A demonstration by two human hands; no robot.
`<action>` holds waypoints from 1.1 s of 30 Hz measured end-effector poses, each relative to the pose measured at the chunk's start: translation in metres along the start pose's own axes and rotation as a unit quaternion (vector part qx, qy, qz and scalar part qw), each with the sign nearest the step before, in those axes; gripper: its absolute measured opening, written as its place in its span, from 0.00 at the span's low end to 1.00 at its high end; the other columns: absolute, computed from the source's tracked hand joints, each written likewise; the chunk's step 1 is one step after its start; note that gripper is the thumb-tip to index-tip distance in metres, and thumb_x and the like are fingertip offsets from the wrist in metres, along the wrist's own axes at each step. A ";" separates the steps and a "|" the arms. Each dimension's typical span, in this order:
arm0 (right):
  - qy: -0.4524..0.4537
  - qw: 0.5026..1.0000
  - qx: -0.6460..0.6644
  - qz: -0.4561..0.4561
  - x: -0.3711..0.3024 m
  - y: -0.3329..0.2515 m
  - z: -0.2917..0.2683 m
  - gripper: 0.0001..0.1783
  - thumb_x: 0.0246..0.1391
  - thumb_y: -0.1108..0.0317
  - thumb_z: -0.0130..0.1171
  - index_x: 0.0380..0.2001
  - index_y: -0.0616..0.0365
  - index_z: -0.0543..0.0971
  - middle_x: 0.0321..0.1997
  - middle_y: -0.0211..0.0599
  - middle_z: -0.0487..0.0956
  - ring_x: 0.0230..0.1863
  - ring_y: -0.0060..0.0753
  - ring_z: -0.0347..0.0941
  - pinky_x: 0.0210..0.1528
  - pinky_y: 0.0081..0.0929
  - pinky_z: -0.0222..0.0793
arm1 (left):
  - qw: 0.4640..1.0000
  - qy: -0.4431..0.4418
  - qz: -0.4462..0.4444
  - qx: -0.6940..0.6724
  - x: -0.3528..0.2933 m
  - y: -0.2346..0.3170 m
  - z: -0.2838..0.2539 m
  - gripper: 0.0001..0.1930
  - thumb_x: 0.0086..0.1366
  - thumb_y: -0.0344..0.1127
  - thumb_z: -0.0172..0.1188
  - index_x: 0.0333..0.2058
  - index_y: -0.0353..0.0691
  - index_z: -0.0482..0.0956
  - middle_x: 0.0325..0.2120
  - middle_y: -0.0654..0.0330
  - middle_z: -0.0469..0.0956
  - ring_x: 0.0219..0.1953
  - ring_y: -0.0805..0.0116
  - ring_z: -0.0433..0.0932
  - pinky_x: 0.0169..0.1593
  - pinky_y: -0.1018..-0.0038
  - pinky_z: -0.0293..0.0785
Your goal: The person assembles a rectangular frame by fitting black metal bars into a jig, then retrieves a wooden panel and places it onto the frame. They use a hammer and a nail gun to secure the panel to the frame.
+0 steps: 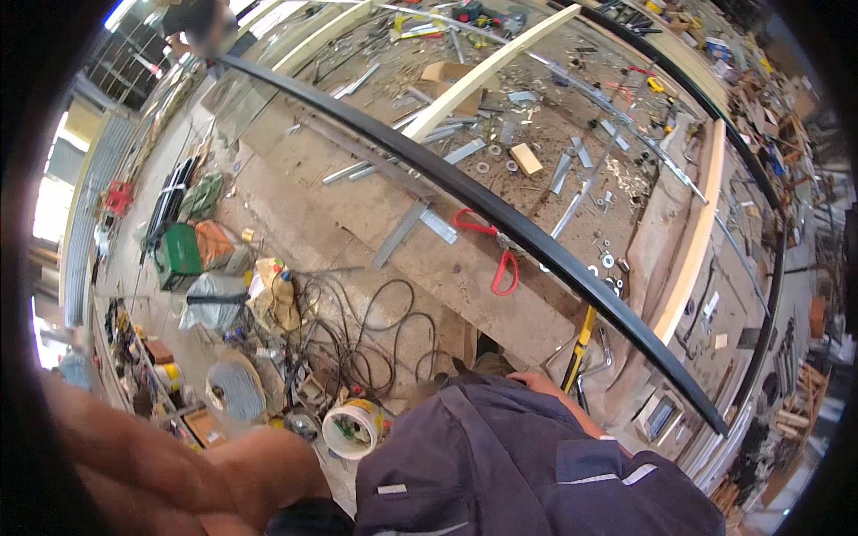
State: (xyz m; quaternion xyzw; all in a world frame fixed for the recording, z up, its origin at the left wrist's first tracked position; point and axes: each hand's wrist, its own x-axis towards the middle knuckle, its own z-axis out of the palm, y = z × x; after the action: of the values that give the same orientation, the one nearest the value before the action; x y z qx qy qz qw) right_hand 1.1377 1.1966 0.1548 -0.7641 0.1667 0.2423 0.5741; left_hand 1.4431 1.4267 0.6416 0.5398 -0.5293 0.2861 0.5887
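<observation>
Cluttered workshop, brown table (299, 165) strewn with offcuts, cables (416, 308) on the floor off its near-left edge. Frame lies across the table: near black rail (465, 183) runs diagonally from the far-left corner, by a co-worker (189, 16), toward the near-right. Two pale wooden crosspieces (492, 73) reach between it and the far black rail (752, 161). Looks part-built: main members laid out, joints too small to check, loose metal strips (560, 174) apparently unfitted. Near rail looks long, matte, smooth; crosspieces bare, square-edged. Red-handled scissors (516, 271) lie partly under the near rail. Right hand (539, 382) by the table's near edge, half hidden by clothing, grip can't tell; left arm (188, 473) bare, its hand out of view, grip can't tell.
</observation>
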 end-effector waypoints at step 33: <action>0.469 0.844 0.174 0.193 0.080 -0.121 -0.007 0.17 0.56 0.68 0.56 0.45 0.67 0.81 0.27 0.34 0.80 0.23 0.23 0.73 0.27 0.21 0.68 | 0.759 -0.399 -0.498 0.128 -0.330 -0.287 -0.018 0.22 0.63 0.40 0.62 0.49 0.35 0.66 0.38 0.42 0.79 0.38 0.40 0.80 0.39 0.51 0.77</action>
State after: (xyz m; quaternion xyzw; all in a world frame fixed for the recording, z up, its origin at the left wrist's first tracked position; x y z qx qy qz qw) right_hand 1.2700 1.2258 0.2076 -0.6262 0.6001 -0.0724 0.4924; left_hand 1.6183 1.4481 0.2408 0.8630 -0.3313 -0.2232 0.3093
